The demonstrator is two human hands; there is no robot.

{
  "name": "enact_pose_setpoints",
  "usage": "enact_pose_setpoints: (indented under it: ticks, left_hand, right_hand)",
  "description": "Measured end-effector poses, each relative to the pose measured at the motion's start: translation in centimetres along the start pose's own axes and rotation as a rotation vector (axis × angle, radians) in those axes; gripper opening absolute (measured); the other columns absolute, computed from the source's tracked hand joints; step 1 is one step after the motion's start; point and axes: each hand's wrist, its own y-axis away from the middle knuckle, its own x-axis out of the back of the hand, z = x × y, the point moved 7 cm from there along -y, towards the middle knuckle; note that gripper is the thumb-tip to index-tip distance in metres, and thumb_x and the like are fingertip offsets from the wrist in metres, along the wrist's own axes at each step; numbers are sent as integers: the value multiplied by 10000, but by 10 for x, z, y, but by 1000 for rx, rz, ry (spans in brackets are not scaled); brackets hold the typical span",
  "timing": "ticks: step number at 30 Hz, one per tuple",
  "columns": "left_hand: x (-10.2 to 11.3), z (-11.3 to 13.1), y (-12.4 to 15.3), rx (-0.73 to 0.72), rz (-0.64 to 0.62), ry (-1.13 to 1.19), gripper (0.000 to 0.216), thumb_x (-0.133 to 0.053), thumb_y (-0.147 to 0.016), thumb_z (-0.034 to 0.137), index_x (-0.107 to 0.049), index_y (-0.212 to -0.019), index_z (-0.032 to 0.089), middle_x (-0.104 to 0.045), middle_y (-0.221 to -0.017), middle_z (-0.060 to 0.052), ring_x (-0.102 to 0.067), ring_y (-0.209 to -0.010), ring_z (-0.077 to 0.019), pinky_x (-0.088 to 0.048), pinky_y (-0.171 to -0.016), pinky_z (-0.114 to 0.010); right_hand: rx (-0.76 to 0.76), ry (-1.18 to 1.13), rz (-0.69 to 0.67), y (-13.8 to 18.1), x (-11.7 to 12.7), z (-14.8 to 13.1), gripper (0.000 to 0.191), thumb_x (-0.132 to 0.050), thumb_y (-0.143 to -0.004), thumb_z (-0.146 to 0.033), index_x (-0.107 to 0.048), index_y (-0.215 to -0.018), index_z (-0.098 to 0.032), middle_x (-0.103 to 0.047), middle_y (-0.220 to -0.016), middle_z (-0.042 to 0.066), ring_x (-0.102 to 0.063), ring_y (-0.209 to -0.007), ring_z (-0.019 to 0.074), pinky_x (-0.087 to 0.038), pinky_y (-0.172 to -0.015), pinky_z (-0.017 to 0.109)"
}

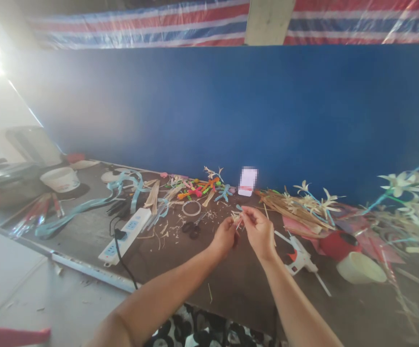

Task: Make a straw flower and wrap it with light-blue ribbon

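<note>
I can see two bare hands working close together over the dark table [243,289]. The left hand [225,237] is curled up, with its thumb and fingers closed on a small pale piece [236,217]. The right hand [258,230] is pinching at the same piece, its thumb and pointing finger pressed together. The piece is right between the two hands, up off the table. A little bit of blue [238,207] pokes out by the tips of the right hand's fingers. The piece is too tiny and blurry for me to tell just what it is.

To the left of the left hand are the black scissors [194,230], lying flat. Just behind them is a round ring [191,208], and pale scraps [166,229] are spread around there. Farther left is a long white power strip [126,237] with a black plug in it. A white glue gun [300,258] lies on its side near the right arm. Past it are a pale cup [363,268] and a round red thing [339,245]. Behind the hands, bright twisty bits [198,189] sit in a messy heap near the blue wall [227,111].
</note>
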Motion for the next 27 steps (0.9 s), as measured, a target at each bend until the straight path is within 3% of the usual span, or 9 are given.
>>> enact_pose_setpoints:
  ticks: [3, 6, 12, 20, 23, 27]
  left_hand:
    - [4, -4, 0, -67, 44, 89, 275, -464, -730, 462, -436, -761, 191, -341, -375, 102, -268, -274, -41, -247, -305, -148]
    - [4, -10, -2, -35, 22, 163, 243, -481, -723, 427, -441, -774, 192, -313, -374, 111, -250, -276, -40, -245, -301, -150]
    - [-2, -16, -1, 63, -92, 206, 275, -499, -709, 450, -453, -700, 179, -292, -359, 111, -216, -266, -31, -240, -313, -168]
    - [-13, -20, 18, 409, -380, 174, 362, -498, -687, 523, -405, -621, 180, -277, -360, 114, -145, -255, -14, -135, -314, -172]
    - [-12, -21, 18, 382, -372, 117, 331, -525, -685, 492, -399, -644, 188, -312, -378, 112, -152, -254, -12, -165, -313, -169]
    - [-4, -21, 8, 193, -234, 86, 427, -496, -657, 590, -370, -603, 186, -291, -382, 107, -178, -262, -10, -188, -310, -169]
  right_hand:
    - [-176, -374, -130, 1, -10, 11, 335, -532, -757, -344, -532, -1039, -163, -649, -831, 70, -616, -722, 175, -475, -688, 336]
    - [-331, -614, -316, 8, -22, 19, 334, -535, -767, -338, -542, -1039, -143, -650, -858, 91, -612, -790, 188, -459, -727, 352]
    - [-372, -602, -413, 15, -24, 23, 257, -606, -726, -296, -623, -931, -141, -659, -815, 78, -602, -792, 175, -447, -728, 319]
    - [-376, -659, -560, 20, -23, 18, 299, -575, -748, -312, -604, -998, -151, -643, -843, 90, -588, -820, 178, -448, -727, 341]
    - [-357, -626, -556, 20, -23, 17, 263, -591, -737, -288, -615, -961, -151, -640, -806, 71, -588, -781, 165, -456, -695, 324]
    - [-300, -504, -522, 21, -26, 6, 215, -593, -731, -294, -640, -886, -152, -641, -759, 48, -584, -720, 149, -461, -656, 298]
